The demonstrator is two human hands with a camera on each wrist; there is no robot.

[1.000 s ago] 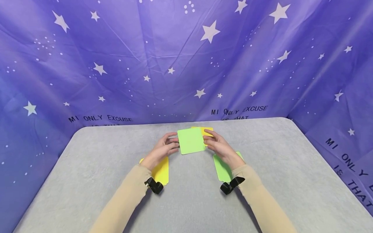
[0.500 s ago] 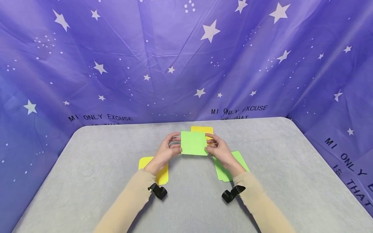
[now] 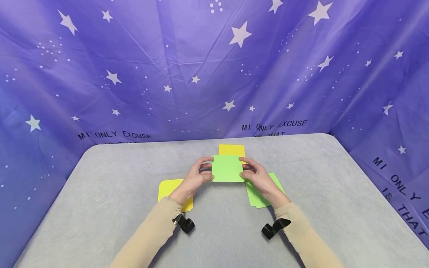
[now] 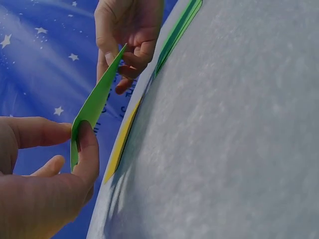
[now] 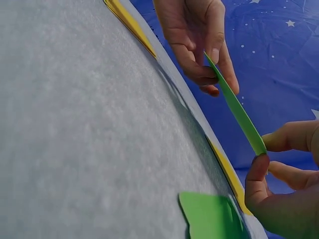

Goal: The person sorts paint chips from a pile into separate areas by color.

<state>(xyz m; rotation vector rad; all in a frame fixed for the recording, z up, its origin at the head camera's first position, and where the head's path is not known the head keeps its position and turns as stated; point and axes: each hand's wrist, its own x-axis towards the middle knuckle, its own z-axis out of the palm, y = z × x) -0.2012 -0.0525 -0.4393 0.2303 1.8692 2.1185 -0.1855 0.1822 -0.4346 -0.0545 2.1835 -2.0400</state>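
Observation:
Between both hands a flat, square green card (image 3: 228, 168) hangs above the table. My left hand (image 3: 195, 179) pinches its left edge between thumb and fingers, as the left wrist view shows close up on the green card (image 4: 99, 97). At the opposite edge my right hand (image 3: 260, 180) pinches it the same way; the right wrist view shows the card (image 5: 234, 107) nearly edge-on, clear of the tabletop. Behind it lies a yellow card (image 3: 231, 149), partly covered in the head view. Under the right wrist lie green cards (image 3: 275, 182), under the left wrist yellow cards (image 3: 167, 187).
The grey table (image 3: 221, 230) has rounded far corners. A purple-blue curtain (image 3: 187, 56) with white stars and printed words hangs behind it and along the sides. Each sleeve carries a black wrist camera, such as the left camera (image 3: 185, 224).
Both hands have come a little nearer and to the right with the green card. A second ago the left fingers were looser at its edge; now both hands pinch it, and it sits squarer.

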